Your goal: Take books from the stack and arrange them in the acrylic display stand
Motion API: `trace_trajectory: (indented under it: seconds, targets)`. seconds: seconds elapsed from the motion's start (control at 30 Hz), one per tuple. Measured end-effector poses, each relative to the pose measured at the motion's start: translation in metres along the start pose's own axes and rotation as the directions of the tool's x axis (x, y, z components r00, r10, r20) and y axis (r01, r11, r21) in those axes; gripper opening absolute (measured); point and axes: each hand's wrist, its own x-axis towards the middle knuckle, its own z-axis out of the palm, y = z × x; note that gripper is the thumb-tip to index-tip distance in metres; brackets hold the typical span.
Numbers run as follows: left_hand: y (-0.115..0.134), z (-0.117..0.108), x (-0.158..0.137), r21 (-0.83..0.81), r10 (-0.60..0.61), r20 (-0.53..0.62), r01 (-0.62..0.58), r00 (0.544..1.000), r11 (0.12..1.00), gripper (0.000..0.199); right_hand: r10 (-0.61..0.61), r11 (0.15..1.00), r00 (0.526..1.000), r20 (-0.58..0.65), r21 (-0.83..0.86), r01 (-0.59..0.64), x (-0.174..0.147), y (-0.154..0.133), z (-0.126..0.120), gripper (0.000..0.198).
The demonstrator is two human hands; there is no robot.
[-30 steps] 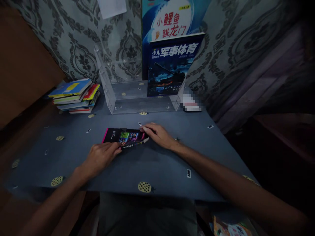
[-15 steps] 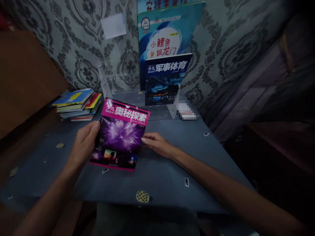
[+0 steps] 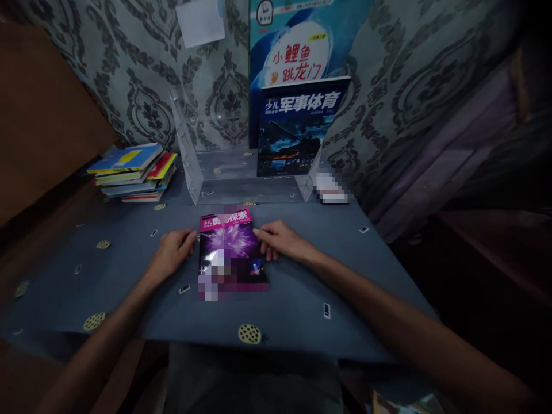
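A magazine-like book (image 3: 233,244) with a pink title band and a purple burst on its cover is low over the tabletop in front of me, its cover facing up towards me. My right hand (image 3: 287,241) pinches its right edge between thumb and fingers. At the left edge is my left hand (image 3: 175,252), fingers curled together with the tips against the book's side. Part of the cover is blurred by blocks. Behind it stands a clear acrylic stand (image 3: 250,191), where a dark blue book (image 3: 297,135) leans upright at the right.
A stack of books (image 3: 133,172) lies at the left. A tall teal book (image 3: 297,40) stands behind the dark blue one. A small blurred white item (image 3: 332,190) sits right of the stand. The blue patterned tablecloth (image 3: 293,316) covers the table; patterned wallpaper is behind.
The pink and purple book has moved down and away from me, nearer the tabletop, and straightened from its tilt. My left hand has shifted right and lower with it. The view has tipped down slightly.
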Motion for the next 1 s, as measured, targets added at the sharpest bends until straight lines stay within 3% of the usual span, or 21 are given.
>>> trace_trajectory:
  seconds: [0.1, 0.2, 0.3, 0.4, 0.47, 0.57, 0.8, 1.0]
  targets:
    - [0.003, 0.002, 0.004, 0.223, 0.125, -0.079, -0.104, 0.989, 0.969, 0.037, -0.142, 0.954, 0.977, -0.156, -0.285, 0.094, -0.004, -0.002, -0.005, 0.037]
    - [0.002, 0.010, 0.010, 0.341, 0.244, -0.133, -0.187, 0.961, 0.921, 0.029, -0.433, 0.792, 0.873, -0.222, -0.556, 0.251, -0.007, -0.003, 0.000, 0.033]
    - [-0.004, 0.018, 0.018, 0.388, 0.310, -0.122, -0.242, 0.943, 0.889, 0.028, -0.649, 0.575, 0.760, -0.037, -0.677, 0.459, -0.004, -0.003, 0.017, 0.021]
    - [-0.013, 0.023, 0.023, 0.387, 0.326, -0.106, -0.264, 0.939, 0.884, 0.027, -0.685, 0.408, 0.694, 0.221, -0.672, 0.617, 0.006, -0.004, 0.038, 0.028]
    - [-0.018, 0.026, 0.024, 0.381, 0.328, -0.106, -0.267, 0.939, 0.885, 0.027, -0.643, 0.367, 0.701, 0.309, -0.679, 0.636, 0.015, -0.005, 0.049, 0.036]
    - [-0.023, 0.030, 0.023, 0.403, 0.336, -0.118, -0.264, 0.934, 0.876, 0.028, -0.579, 0.362, 0.746, 0.330, -0.715, 0.598, 0.026, -0.007, 0.056, 0.047]
    - [-0.033, 0.041, 0.025, 0.474, 0.373, -0.145, -0.267, 0.916, 0.839, 0.032, -0.523, 0.400, 0.826, 0.211, -0.795, 0.457, 0.032, -0.007, 0.042, 0.055]
    - [-0.042, 0.047, 0.030, 0.464, 0.365, -0.168, -0.254, 0.915, 0.849, 0.035, -0.512, 0.450, 0.853, 0.102, -0.814, 0.367, 0.027, -0.004, 0.029, 0.054]
